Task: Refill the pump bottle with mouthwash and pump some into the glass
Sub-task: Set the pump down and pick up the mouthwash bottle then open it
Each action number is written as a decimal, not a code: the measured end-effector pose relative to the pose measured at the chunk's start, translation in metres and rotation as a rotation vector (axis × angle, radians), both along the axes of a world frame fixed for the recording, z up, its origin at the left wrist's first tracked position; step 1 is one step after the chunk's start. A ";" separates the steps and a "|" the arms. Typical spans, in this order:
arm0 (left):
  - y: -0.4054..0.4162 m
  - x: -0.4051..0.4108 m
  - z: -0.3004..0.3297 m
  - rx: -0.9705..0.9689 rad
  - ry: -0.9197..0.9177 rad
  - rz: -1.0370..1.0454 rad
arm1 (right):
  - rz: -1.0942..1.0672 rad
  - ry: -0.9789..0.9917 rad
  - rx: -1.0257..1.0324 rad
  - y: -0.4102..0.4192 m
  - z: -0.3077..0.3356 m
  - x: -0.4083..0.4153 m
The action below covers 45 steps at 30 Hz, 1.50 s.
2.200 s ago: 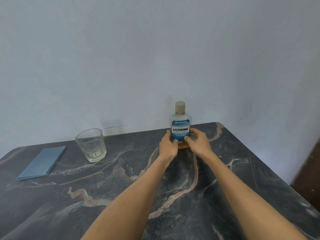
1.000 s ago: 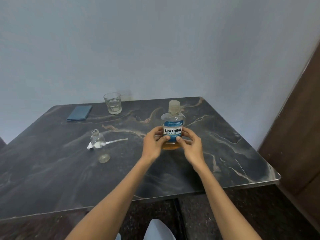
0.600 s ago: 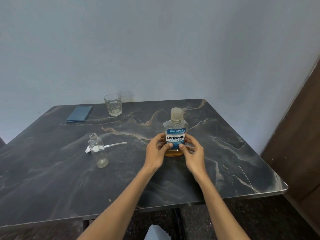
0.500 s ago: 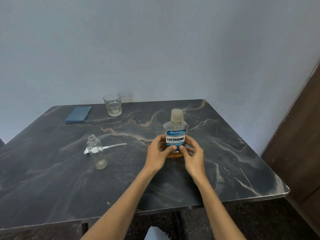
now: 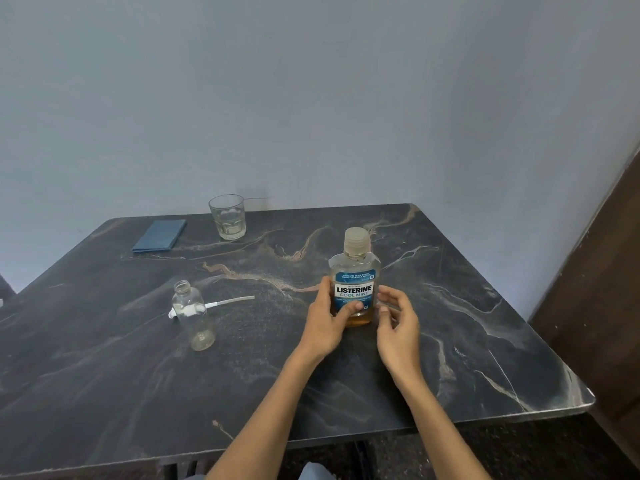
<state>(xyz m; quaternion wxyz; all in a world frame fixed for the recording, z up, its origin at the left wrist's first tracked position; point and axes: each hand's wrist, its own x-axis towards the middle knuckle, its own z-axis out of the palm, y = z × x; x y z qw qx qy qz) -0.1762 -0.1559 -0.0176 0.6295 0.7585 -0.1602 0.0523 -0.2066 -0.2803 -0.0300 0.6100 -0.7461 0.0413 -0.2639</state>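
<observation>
A capped mouthwash bottle (image 5: pixel 354 271) with a blue label and a little amber liquid stands upright on the dark marble table (image 5: pixel 450 323). My left hand (image 5: pixel 329 317) grips its lower left side, thumb across the label. My right hand (image 5: pixel 398 317) hovers just right of the bottle, fingers loosely curled, apart from it. A small clear pump bottle (image 5: pixel 194 318) stands open-necked to the left. Its white pump head with tube (image 5: pixel 214 304) lies on the table behind it. An empty drinking glass (image 5: pixel 227 216) stands at the far edge.
A folded blue cloth (image 5: pixel 160 235) lies at the back left beside the glass. A pale wall rises right behind the table. A dark wooden panel (image 5: pixel 599 306) stands to the right. The table's near edge (image 5: pixel 346 441) runs just above my forearms.
My right hand has come off the mouthwash bottle and drawn slightly right. The left hand keeps its hold, and the bottle stands where it was set down.
</observation>
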 end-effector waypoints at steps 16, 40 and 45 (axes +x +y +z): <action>0.001 0.003 0.000 0.014 0.052 -0.021 | 0.636 0.338 -1.056 -0.017 0.217 0.046; 0.002 0.002 0.000 -0.095 0.005 -0.054 | -0.065 -0.209 -0.088 0.036 0.094 0.008; 0.002 0.001 0.000 -0.082 -0.017 -0.038 | -0.126 -0.259 -0.247 0.042 0.089 0.007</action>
